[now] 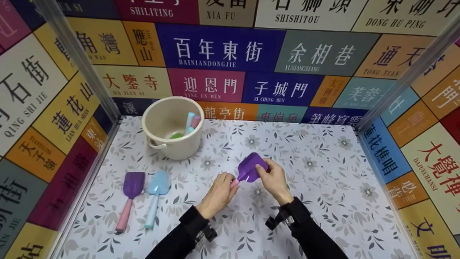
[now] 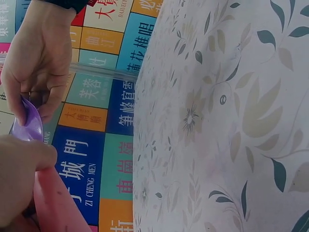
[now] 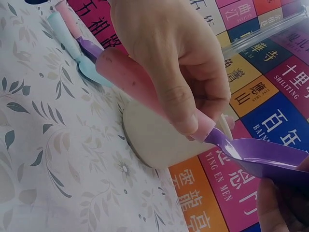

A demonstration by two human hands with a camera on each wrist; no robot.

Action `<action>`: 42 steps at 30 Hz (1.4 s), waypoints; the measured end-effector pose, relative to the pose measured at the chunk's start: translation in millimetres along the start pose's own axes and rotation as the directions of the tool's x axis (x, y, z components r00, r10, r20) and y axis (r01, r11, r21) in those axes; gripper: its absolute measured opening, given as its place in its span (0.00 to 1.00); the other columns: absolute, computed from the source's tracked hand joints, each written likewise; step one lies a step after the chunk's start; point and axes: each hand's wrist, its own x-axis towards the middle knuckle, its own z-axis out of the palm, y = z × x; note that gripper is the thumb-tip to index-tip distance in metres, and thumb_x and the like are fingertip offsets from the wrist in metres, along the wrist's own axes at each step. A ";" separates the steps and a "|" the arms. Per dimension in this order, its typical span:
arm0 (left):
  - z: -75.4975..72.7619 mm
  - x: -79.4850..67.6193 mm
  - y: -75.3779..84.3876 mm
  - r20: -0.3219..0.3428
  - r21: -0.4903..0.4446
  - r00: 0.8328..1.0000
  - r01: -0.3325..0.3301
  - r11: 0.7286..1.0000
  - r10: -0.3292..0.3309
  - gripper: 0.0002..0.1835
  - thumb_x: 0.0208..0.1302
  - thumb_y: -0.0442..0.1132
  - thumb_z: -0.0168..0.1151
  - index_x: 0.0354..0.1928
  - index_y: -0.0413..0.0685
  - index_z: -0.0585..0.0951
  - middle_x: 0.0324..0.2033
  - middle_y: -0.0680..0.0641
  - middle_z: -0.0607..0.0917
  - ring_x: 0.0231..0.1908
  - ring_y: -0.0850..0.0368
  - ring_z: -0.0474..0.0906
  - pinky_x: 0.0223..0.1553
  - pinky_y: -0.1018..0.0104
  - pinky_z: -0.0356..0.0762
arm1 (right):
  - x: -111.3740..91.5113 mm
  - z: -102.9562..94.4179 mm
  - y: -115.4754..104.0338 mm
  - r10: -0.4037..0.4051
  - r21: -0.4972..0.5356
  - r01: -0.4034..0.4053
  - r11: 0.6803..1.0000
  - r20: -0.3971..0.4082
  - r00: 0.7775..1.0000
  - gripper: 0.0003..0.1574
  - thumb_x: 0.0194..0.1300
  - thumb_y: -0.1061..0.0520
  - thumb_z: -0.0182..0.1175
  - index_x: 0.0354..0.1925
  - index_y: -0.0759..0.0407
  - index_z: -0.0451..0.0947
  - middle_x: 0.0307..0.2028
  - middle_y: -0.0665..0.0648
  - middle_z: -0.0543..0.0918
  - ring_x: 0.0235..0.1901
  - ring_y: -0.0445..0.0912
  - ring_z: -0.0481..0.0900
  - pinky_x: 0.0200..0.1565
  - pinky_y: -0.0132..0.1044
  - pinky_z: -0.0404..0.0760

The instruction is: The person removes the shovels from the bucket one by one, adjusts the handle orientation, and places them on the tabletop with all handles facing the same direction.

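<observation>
A toy shovel [image 1: 250,164] with a purple blade and a pink handle is held up in front of me, between both hands. My left hand [image 1: 220,190] grips the pink handle [image 3: 137,84] close to the blade, thumb along it in the right wrist view. With thumb and fingers, my right hand [image 1: 275,179] pinches the side edge of the purple blade [image 2: 30,121]. On the table to the left lie a second purple shovel [image 1: 134,184] with a pink handle and a light blue shovel [image 1: 158,182], side by side, handles towards me.
A cream bucket [image 1: 179,147] stands at the back left, its handle hanging down in front. Inside it are several light blue, pink and green pieces. Panels printed with place names [image 1: 221,48] wall the flower-patterned table [image 1: 309,216] at the back and both sides.
</observation>
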 end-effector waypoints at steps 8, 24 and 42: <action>-0.9 -2.0 0.1 0.006 -0.013 1.000 0.008 1.000 -0.007 0.07 0.73 0.35 0.65 0.40 0.39 0.77 0.31 0.45 0.75 0.34 0.50 0.73 0.38 0.58 0.76 | -0.6 0.6 -1.9 -0.006 -0.002 0.006 1.000 0.013 1.000 0.09 0.71 0.65 0.64 0.45 0.72 0.85 0.27 0.59 0.86 0.25 0.36 0.78 0.29 0.26 0.77; -16.5 -7.7 1.5 0.011 0.059 0.997 0.073 0.996 -0.074 0.09 0.69 0.35 0.70 0.39 0.40 0.78 0.31 0.47 0.76 0.33 0.52 0.73 0.35 0.59 0.79 | -0.5 -13.3 -6.3 -0.021 0.026 0.018 0.999 0.115 0.993 0.12 0.74 0.65 0.64 0.50 0.73 0.83 0.37 0.65 0.89 0.34 0.45 0.87 0.41 0.29 0.88; -46.4 -35.2 -25.2 -0.077 0.073 0.974 0.219 0.973 -0.213 0.10 0.63 0.31 0.73 0.38 0.37 0.79 0.30 0.46 0.78 0.29 0.51 0.74 0.30 0.56 0.81 | -15.5 -96.2 40.2 -0.529 -0.559 0.605 0.567 0.315 0.788 0.21 0.60 0.62 0.76 0.49 0.66 0.82 0.43 0.64 0.87 0.44 0.58 0.87 0.42 0.51 0.88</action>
